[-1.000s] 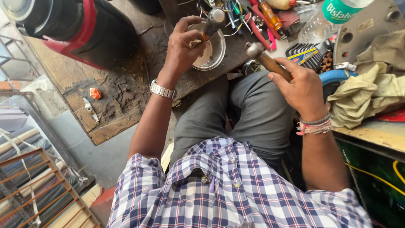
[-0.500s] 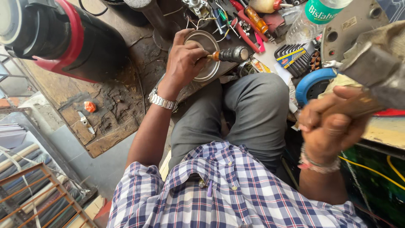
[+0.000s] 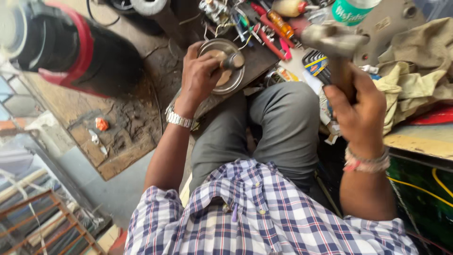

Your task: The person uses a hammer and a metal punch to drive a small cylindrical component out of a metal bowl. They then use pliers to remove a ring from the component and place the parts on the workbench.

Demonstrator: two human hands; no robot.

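My left hand (image 3: 198, 78) grips a short metal punch-like tool (image 3: 232, 61) and holds its tip over a round shallow metal dish (image 3: 236, 82) on the dark workbench edge. A silver watch sits on that wrist. My right hand (image 3: 358, 111) is closed around the wooden handle of a hammer (image 3: 332, 40), whose blurred steel head is raised above and to the right of the dish. A beaded bracelet circles the right wrist. My grey-trousered knees are below the dish.
A red and black cylindrical machine (image 3: 71, 45) stands at the left on a worn floor slab. Screwdrivers and pliers (image 3: 271, 28) lie behind the dish. Crumpled beige rags (image 3: 415, 75) and a green-labelled plastic bottle (image 3: 351, 9) are at the right.
The hammer, swung out to the far right half a second ago, has come back up and inward. My left hand has shifted the punch-like tool onto the dish.
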